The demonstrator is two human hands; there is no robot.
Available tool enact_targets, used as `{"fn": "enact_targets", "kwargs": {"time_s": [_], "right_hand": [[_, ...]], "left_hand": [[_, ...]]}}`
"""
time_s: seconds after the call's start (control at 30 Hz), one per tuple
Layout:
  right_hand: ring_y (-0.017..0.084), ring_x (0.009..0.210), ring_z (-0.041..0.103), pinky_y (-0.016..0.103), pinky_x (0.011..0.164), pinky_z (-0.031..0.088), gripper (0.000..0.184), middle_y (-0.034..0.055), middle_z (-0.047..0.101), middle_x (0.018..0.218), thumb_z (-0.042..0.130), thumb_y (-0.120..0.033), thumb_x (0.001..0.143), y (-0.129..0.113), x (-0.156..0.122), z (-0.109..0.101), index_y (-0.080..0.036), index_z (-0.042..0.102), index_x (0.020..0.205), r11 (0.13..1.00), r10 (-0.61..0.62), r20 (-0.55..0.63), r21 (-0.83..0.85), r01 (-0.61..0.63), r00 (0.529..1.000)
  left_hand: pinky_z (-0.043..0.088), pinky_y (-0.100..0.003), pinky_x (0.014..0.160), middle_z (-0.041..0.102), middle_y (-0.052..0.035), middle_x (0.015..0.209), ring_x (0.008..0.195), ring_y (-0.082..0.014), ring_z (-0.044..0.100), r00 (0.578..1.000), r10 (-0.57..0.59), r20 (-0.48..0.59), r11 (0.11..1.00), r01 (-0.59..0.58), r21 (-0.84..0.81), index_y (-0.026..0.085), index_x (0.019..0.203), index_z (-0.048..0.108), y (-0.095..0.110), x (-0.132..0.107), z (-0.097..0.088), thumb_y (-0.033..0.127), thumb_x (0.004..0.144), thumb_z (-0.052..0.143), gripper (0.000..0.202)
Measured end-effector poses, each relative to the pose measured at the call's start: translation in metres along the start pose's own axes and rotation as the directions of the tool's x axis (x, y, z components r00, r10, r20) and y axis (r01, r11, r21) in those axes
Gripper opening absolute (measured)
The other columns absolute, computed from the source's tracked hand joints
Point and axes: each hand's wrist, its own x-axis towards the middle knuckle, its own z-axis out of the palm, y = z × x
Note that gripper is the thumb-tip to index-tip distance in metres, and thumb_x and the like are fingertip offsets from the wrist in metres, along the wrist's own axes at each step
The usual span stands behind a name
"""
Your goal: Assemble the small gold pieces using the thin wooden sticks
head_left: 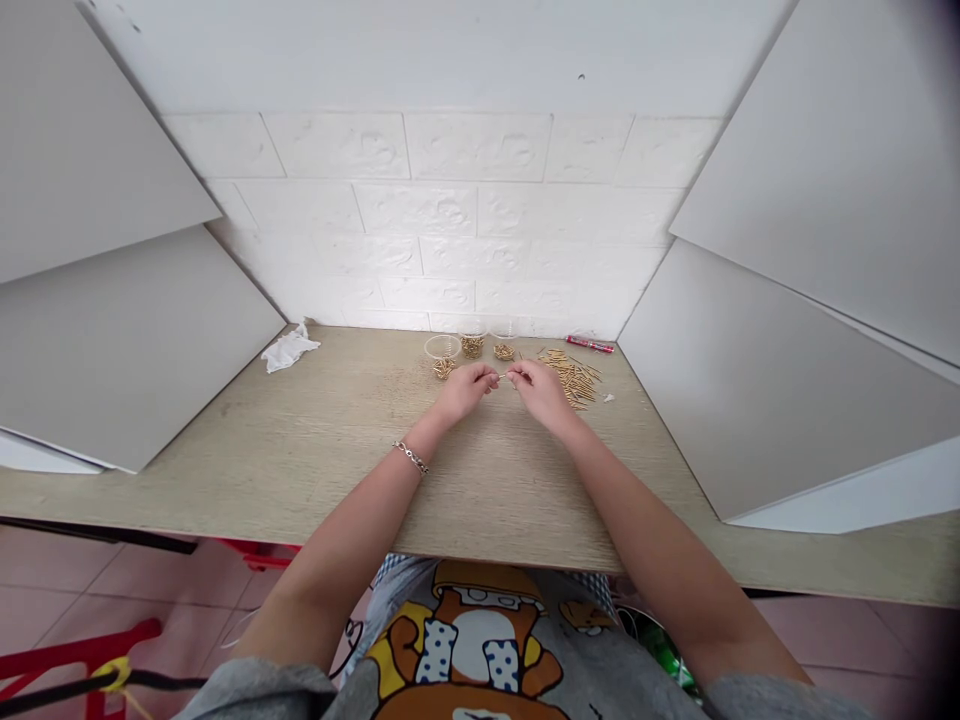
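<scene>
My left hand (pixel 466 388) and my right hand (pixel 538 386) meet over the wooden tabletop (pixel 337 450), fingers pinched together on a thin small stick-like piece (pixel 503 376) held between them. A loose pile of short golden-brown sticks (pixel 574 378) lies just right of my right hand. Three small clear cups sit behind my hands: one cup (pixel 442 356) on the left, a second cup (pixel 472 343) in the middle, a third cup (pixel 504 345) on the right, each holding some of the same pieces. A bracelet is on my left wrist.
A crumpled white cloth (pixel 288 349) lies at the back left of the table. A red pen-like item (pixel 590 344) rests by the back wall. Grey panels (pixel 787 380) close in both sides. Red stool frame (pixel 82 655) stands below left.
</scene>
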Motion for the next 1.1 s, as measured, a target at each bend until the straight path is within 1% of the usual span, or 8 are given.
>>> {"fn": "enact_targets", "kwargs": {"time_s": [0.1,0.23,0.37,0.5,0.63,0.83,0.93,1.1], "right_hand": [[0.014,0.066,0.049,0.026,0.063,0.037,0.016,0.0022,0.058,0.073,0.046,-0.024,0.078,-0.001,-0.002,0.004,-0.018,0.061,0.077,0.999,0.030,-0.040,0.021,-0.030,0.999],[0.015,0.069,0.050,0.027,0.065,0.037,0.016,0.0040,0.058,0.077,0.045,-0.023,0.078,-0.002,-0.004,0.009,-0.017,0.060,0.076,0.999,-0.027,-0.079,-0.032,0.025,0.997],[0.015,0.069,0.050,0.027,0.065,0.038,0.015,0.0037,0.058,0.075,0.046,-0.021,0.078,-0.004,-0.004,0.008,-0.017,0.060,0.074,0.998,-0.053,-0.073,-0.043,0.050,0.996],[0.015,0.068,0.049,0.027,0.064,0.037,0.015,0.0029,0.058,0.073,0.046,-0.022,0.077,-0.006,-0.004,0.008,-0.018,0.059,0.072,1.000,-0.017,-0.089,-0.007,0.017,0.996],[0.015,0.066,0.049,0.027,0.063,0.037,0.015,0.0018,0.057,0.069,0.047,-0.024,0.076,-0.007,-0.004,0.008,-0.018,0.058,0.069,0.998,0.048,-0.106,0.035,-0.044,0.993],[0.014,0.060,0.046,0.026,0.057,0.033,0.018,-0.0006,0.051,0.061,0.046,-0.030,0.077,-0.008,-0.003,0.007,-0.019,0.053,0.065,0.996,0.085,-0.068,0.038,-0.083,0.994],[0.014,0.059,0.046,0.025,0.056,0.033,0.022,-0.0010,0.050,0.059,0.041,-0.033,0.079,-0.010,-0.003,0.006,-0.020,0.050,0.064,0.992,0.113,-0.037,0.060,-0.111,0.993],[0.013,0.053,0.048,0.025,0.055,0.034,0.034,-0.0014,0.049,0.053,0.036,-0.040,0.082,-0.015,-0.004,0.002,-0.019,0.046,0.057,0.969,0.181,0.035,0.162,-0.185,0.983]], "left_hand": [[0.044,-0.023,0.066,0.064,-0.0026,0.073,0.066,-0.0115,0.056,1.000,-0.012,-0.013,0.999,0.012,-0.039,0.015,0.072,0.059,0.003,-0.001,0.000,0.031,0.078,0.044,0.023],[0.044,-0.024,0.067,0.063,-0.0021,0.071,0.064,-0.0115,0.056,0.999,-0.032,-0.039,0.999,0.030,-0.042,0.015,0.072,0.059,0.003,-0.001,0.001,0.032,0.077,0.045,0.022],[0.044,-0.025,0.067,0.062,-0.0023,0.069,0.065,-0.0121,0.056,0.999,-0.014,-0.036,0.999,0.012,-0.033,0.015,0.071,0.059,0.000,0.000,0.002,0.033,0.077,0.044,0.024],[0.044,-0.025,0.068,0.063,-0.0021,0.070,0.067,-0.0125,0.057,0.999,-0.013,-0.035,1.000,0.012,-0.029,0.015,0.072,0.059,0.000,0.000,0.002,0.032,0.078,0.043,0.024],[0.044,-0.025,0.070,0.064,-0.0020,0.072,0.068,-0.0126,0.057,0.998,0.003,-0.067,0.999,0.000,0.035,0.016,0.072,0.060,0.006,-0.003,0.000,0.030,0.078,0.043,0.022],[0.042,-0.025,0.076,0.065,-0.0020,0.075,0.072,-0.0137,0.056,0.992,0.069,-0.109,0.988,-0.053,0.142,0.017,0.077,0.062,0.012,-0.005,-0.002,0.028,0.078,0.044,0.020],[0.042,-0.024,0.076,0.065,-0.0019,0.076,0.072,-0.0133,0.057,0.991,0.081,-0.104,0.989,-0.067,0.134,0.017,0.077,0.062,0.012,-0.005,-0.003,0.028,0.078,0.044,0.021],[0.042,-0.025,0.075,0.065,-0.0020,0.077,0.073,-0.0135,0.057,0.993,0.083,-0.083,0.992,-0.074,0.106,0.017,0.077,0.062,0.013,-0.006,-0.003,0.028,0.079,0.044,0.021]]}}
